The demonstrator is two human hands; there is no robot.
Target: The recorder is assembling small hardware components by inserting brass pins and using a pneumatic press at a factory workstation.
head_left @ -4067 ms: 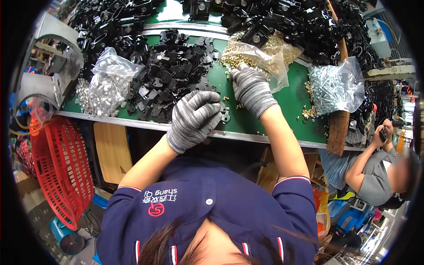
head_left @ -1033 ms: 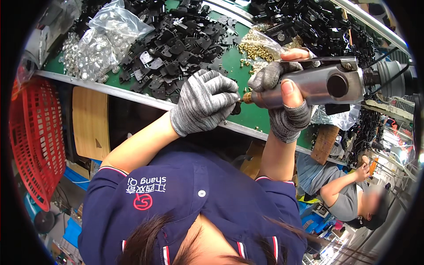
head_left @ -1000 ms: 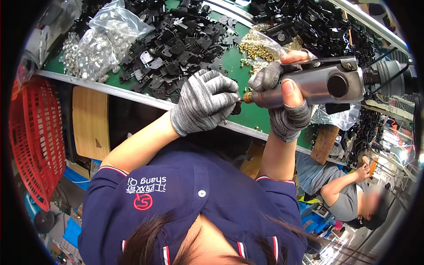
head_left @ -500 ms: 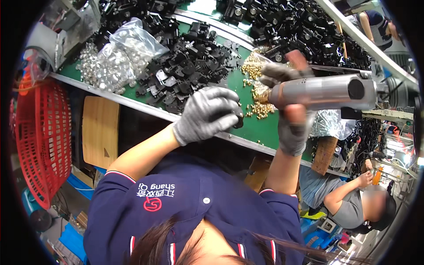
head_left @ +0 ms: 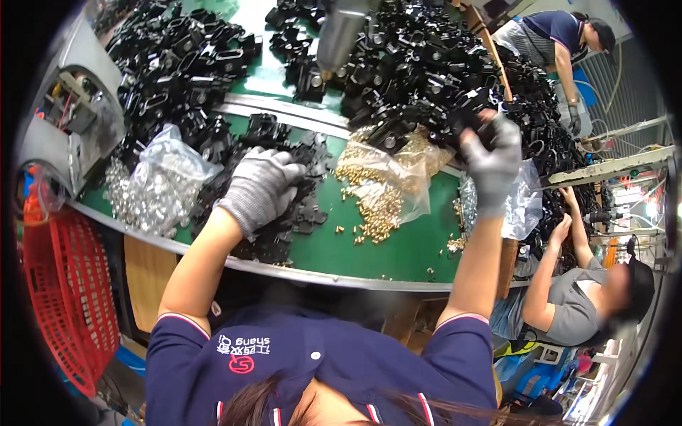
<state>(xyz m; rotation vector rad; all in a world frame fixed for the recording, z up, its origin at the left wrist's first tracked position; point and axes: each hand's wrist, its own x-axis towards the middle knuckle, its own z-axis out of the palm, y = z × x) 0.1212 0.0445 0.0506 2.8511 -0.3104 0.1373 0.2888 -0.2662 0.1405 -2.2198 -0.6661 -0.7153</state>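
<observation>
My left hand [head_left: 260, 186], in a grey glove, rests on the pile of small flat black parts [head_left: 305, 206]. Its fingers are curled in, and whatever lies under them is hidden. Out to the right, my right hand [head_left: 495, 165] is raised by the heap of larger black parts [head_left: 419, 64]. Its glove leaves some fingertips bare. Thumb and fingers stand apart; the dark parts around them blur together, and I see none clearly held. A grey power screwdriver [head_left: 342, 35] hangs tip down over the far side of the bench, away from both hands.
Small brass fittings [head_left: 380, 209] spill from a clear bag on the green bench [head_left: 341, 259]. Silver pieces [head_left: 153, 199] lie in and around another bag at left. A red plastic basket [head_left: 67, 298] stands lower left. Two co-workers [head_left: 568, 305] [head_left: 554, 42] are at the right.
My right hand has let go of the power screwdriver and moved right; the tool now hangs farther back. My left hand has moved left onto the small black parts; the black piece it held is out of sight.
</observation>
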